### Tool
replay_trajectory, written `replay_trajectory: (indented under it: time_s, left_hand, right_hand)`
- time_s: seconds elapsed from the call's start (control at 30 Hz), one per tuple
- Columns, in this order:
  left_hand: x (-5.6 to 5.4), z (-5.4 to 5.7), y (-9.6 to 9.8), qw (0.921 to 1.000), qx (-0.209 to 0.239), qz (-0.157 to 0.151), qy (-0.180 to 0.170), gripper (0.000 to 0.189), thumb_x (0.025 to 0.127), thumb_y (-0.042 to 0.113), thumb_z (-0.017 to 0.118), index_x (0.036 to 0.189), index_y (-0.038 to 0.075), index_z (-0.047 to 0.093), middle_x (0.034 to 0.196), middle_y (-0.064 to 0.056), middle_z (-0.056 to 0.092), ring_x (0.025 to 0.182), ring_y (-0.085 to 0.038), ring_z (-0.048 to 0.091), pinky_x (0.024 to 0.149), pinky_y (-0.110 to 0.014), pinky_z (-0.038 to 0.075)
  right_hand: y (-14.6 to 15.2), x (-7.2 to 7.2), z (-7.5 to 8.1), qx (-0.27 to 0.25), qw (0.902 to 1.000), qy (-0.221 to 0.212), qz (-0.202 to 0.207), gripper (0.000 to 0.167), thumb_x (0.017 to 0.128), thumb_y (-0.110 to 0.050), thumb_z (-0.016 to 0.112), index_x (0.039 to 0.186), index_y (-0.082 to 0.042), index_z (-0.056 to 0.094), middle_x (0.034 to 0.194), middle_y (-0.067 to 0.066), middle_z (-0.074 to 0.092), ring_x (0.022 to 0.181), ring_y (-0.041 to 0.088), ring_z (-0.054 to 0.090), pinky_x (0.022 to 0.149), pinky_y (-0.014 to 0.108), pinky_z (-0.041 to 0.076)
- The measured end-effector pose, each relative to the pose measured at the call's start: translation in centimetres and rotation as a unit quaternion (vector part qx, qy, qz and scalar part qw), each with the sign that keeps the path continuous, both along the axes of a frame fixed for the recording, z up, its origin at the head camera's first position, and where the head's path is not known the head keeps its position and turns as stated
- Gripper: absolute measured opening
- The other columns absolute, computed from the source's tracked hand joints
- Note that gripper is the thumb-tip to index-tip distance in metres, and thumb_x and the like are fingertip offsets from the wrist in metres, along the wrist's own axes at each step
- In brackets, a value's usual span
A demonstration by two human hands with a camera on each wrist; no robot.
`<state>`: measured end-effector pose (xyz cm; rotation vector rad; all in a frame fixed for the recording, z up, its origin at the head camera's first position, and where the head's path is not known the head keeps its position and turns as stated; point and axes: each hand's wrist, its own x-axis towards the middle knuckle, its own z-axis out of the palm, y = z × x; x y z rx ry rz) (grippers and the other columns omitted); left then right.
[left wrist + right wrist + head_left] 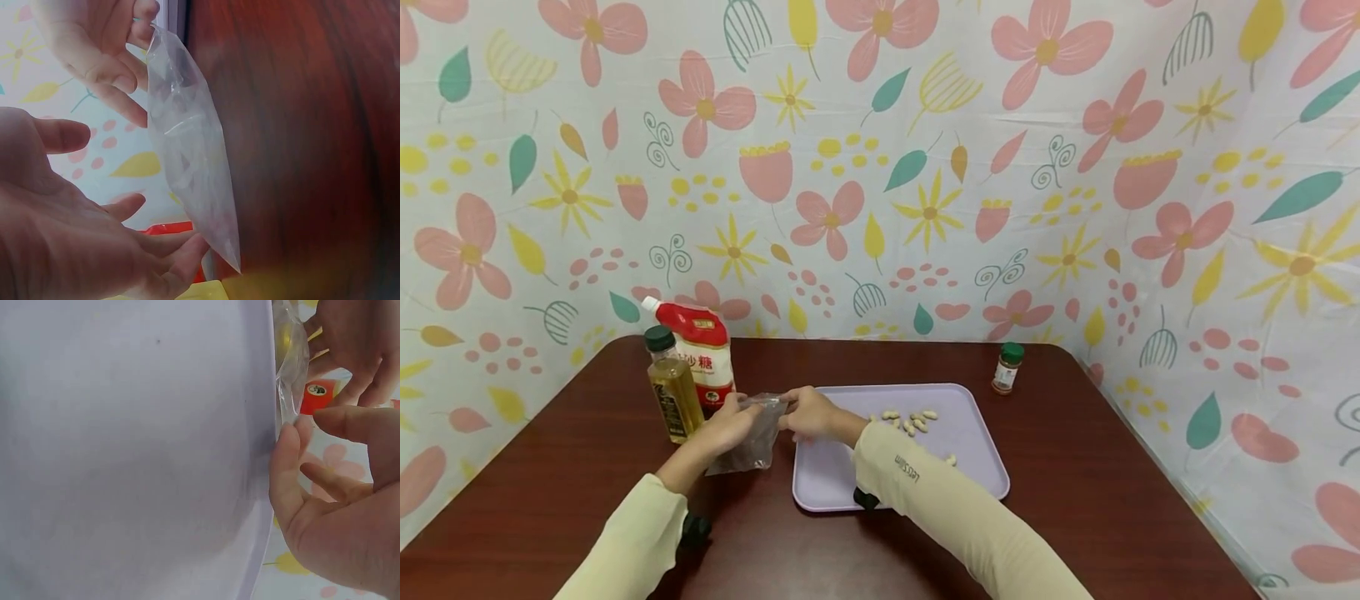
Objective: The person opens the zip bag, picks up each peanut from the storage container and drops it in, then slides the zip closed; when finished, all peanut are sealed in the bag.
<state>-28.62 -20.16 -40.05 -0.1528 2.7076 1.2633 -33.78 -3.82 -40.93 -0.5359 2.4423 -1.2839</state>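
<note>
As the clear bag [756,446] is pinched by the right hand [811,414], long axis slanting down-left, it's touched by the left hand [727,426], fingers apart.

We see a thin, clear plastic bag [190,137], wrinkled and shiny where light catches it. The tray [823,479] looks like smooth, matt plastic; the table [775,550], wood-grained and softly glossy. We find the pouch [709,354] shiny, the bottle [677,396] smooth and transparent, the sleeves [951,508] matt cloth.
</note>
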Motion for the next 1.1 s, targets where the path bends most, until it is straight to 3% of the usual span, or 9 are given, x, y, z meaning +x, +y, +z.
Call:
replay_trajectory:
  time_s: [0.13,0.43,0.77,0.93,1.1]
  left_hand:
    - [0.2,0.0,0.2,1.0000,-0.004,0.006,-0.004,0.067,0.102,0.039,0.039,0.146,-0.008,0.021,0.149,-0.036,0.033,0.136,-0.051,0.033,0.109,-0.061,0.028]
    - [0.5,0.1,0.5,0.9994,0.033,0.010,0.007,0.068,0.101,0.034,0.042,0.144,-0.010,0.011,0.144,-0.043,0.031,0.133,-0.052,0.034,0.109,-0.059,0.030]
    - [0.2,-0.2,-0.1,0.9987,0.041,0.022,0.022,0.064,0.102,0.027,0.042,0.142,-0.013,0.012,0.146,-0.043,0.027,0.136,-0.053,0.028,0.111,-0.059,0.027]
    - [0.1,-0.2,-0.1,0.9989,0.035,0.011,0.029,0.061,0.100,0.025,0.042,0.141,-0.013,0.017,0.145,-0.042,0.028,0.136,-0.052,0.029,0.110,-0.058,0.028]
    - [0.1,-0.6,0.0,0.9941,0.087,0.025,0.059,0.058,0.099,0.018,0.044,0.140,-0.017,0.023,0.137,-0.040,0.040,0.120,-0.045,0.053,0.100,-0.051,0.043]
  right_hand:
    - [0.0,0.0,-0.2,-0.015,0.9998,-0.013,-0.007,0.047,0.087,-0.005,0.066,0.133,-0.002,0.059,0.107,0.011,0.072,0.047,0.010,0.056,0.042,0.023,0.046]
    - [0.6,0.5,0.0,-0.036,0.9986,-0.016,-0.034,0.040,0.086,-0.002,0.068,0.125,0.002,0.065,0.087,0.006,0.071,0.050,0.010,0.057,0.042,0.022,0.043]
    - [1.9,1.5,1.1,-0.081,0.9963,0.018,-0.023,0.030,0.085,-0.002,0.068,0.115,0.002,0.069,0.109,0.009,0.071,0.064,0.017,0.066,0.043,0.021,0.041]
    - [2.6,1.8,1.2,-0.098,0.9937,0.054,-0.010,0.028,0.086,-0.003,0.070,0.114,0.000,0.070,0.106,0.006,0.071,0.063,0.016,0.065,0.045,0.020,0.041]
    - [3.2,2.6,1.4,-0.113,0.9886,0.099,0.010,0.026,0.086,-0.002,0.071,0.112,0.001,0.071,0.103,0.006,0.071,0.059,0.015,0.064,0.048,0.020,0.042]
